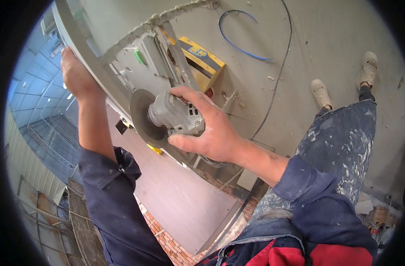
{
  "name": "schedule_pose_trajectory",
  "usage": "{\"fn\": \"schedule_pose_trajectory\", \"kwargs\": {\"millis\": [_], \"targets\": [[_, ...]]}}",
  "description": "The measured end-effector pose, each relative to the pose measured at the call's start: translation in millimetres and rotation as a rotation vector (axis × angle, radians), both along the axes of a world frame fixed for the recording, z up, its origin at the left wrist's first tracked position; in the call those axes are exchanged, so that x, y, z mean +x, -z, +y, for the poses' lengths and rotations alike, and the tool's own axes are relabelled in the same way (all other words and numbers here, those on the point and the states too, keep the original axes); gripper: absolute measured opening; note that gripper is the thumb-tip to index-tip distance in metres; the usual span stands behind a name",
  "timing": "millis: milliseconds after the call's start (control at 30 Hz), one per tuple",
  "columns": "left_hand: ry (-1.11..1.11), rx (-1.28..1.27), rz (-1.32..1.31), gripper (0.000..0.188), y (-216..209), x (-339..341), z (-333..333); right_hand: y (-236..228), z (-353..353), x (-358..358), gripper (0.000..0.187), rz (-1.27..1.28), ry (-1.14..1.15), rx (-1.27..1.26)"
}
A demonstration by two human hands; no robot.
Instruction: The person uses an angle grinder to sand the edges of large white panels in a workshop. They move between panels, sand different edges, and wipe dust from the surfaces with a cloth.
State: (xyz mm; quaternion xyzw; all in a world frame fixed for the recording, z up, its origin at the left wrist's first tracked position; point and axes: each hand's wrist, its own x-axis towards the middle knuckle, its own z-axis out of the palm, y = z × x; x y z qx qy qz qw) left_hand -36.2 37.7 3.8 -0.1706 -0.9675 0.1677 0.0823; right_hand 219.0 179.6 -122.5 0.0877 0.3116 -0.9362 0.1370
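Note:
My right hand is wrapped round the body of a dusty grey angle grinder, with thumb and forefinger on either side of its head. The grinder's round dark disc faces left, close beside the long edge of a pale grey panel; whether they touch I cannot tell. Farther up that edge, my left hand is closed on the panel, its fingertips mostly hidden.
A yellow box lies beyond the grinder on the grey floor. A dark cable and a curl of blue hose cross the floor. Below the disc stretches a pinkish board. My shoes are at the right.

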Motion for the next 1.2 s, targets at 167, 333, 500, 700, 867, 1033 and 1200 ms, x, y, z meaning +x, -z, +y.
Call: {"fn": "schedule_pose_trajectory", "kwargs": {"millis": [167, 333, 500, 700, 867, 1033, 1200], "targets": [[0.008, -0.287, 0.02, 0.019, 5, -16, -8, -1, -13, 35, 0.081, -0.034, -0.091, -0.015], [-0.069, -0.246, -0.054, 0.027, -2, -28, -18, -5, -24, 70, 0.082, -0.075, -0.156, -0.047], [0.075, -0.386, 0.015, 0.028, 6, -35, -25, -3, -33, 92, 0.082, -0.102, -0.202, -0.029], [0.063, -0.351, -0.004, 0.031, 4, -47, -38, -4, -47, 117, 0.082, -0.139, -0.209, -0.02], [0.11, -0.419, 0.005, 0.03, 1, -45, -31, 2, -60, 120, 0.08, -0.242, -0.245, 0.022], [0.031, -0.275, -0.063, 0.03, 10, -43, -38, 4, -60, 118, 0.08, -0.277, -0.173, -0.042], [0.032, -0.175, -0.1, 0.029, -2, -40, -35, -8, -71, 120, 0.081, -0.249, -0.191, -0.157]]}}
